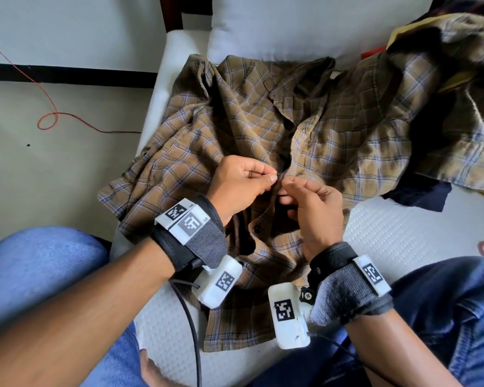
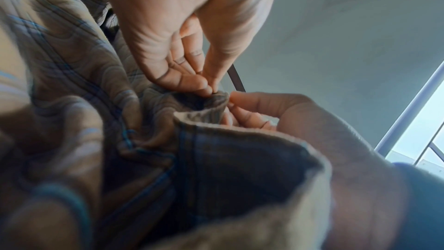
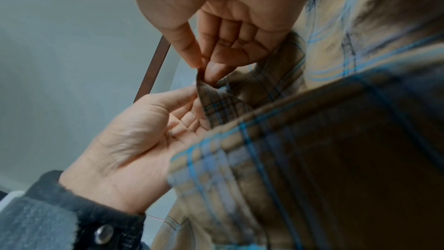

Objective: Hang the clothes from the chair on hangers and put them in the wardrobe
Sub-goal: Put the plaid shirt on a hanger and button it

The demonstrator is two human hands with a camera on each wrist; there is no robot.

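A brown plaid button-up shirt (image 1: 235,127) lies spread, front up, on a white mattress (image 1: 397,233), its collar toward twelve o'clock. At the picture's centre the left hand (image 1: 242,185) and right hand (image 1: 315,208) each pinch one edge of the placket (image 1: 281,166), fingertips almost touching, likely working a button. A dark button (image 1: 257,229) sits at six o'clock from them. The cloth looks light, limp and crease-prone; it is probably best taken at the collar or shoulder seams for hanging.
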